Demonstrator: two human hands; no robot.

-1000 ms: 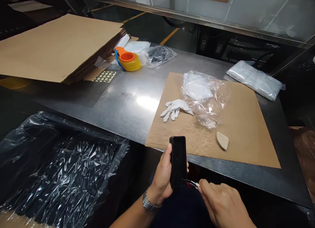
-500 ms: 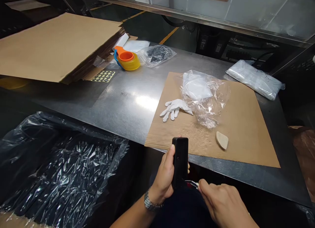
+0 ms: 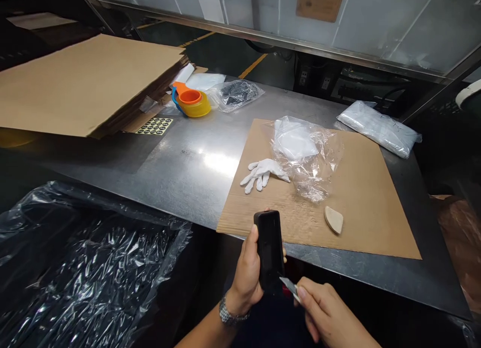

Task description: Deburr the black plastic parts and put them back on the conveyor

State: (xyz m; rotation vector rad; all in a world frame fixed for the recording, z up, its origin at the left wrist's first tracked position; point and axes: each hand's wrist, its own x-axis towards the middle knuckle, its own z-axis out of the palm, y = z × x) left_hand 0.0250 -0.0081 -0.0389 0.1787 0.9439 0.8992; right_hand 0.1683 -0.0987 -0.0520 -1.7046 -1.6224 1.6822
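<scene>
My left hand (image 3: 246,273) grips a black rectangular case (image 3: 268,250) upright, just in front of the steel table's (image 3: 188,162) near edge. My right hand (image 3: 330,318) pinches a small metal blade (image 3: 289,286) whose tip touches the lower right edge of the case. A wristwatch (image 3: 229,313) is on my left wrist. Beyond the case lies a cardboard sheet (image 3: 361,192) carrying a white glove (image 3: 262,171), a crumpled clear plastic bag (image 3: 306,155) and a small tan wedge-shaped piece (image 3: 333,219).
A stack of flat cardboard (image 3: 82,82) covers the table's left end, with a sticker sheet (image 3: 155,126), an orange and yellow tape dispenser (image 3: 191,101) and clear bags (image 3: 235,93) beside it. Another clear bag (image 3: 378,128) lies far right. A bin lined with black-filled plastic (image 3: 82,268) stands lower left.
The view has tilted up slightly. The blade's flat now shows against the case's lower corner, and my right hand has shifted a little down and left.
</scene>
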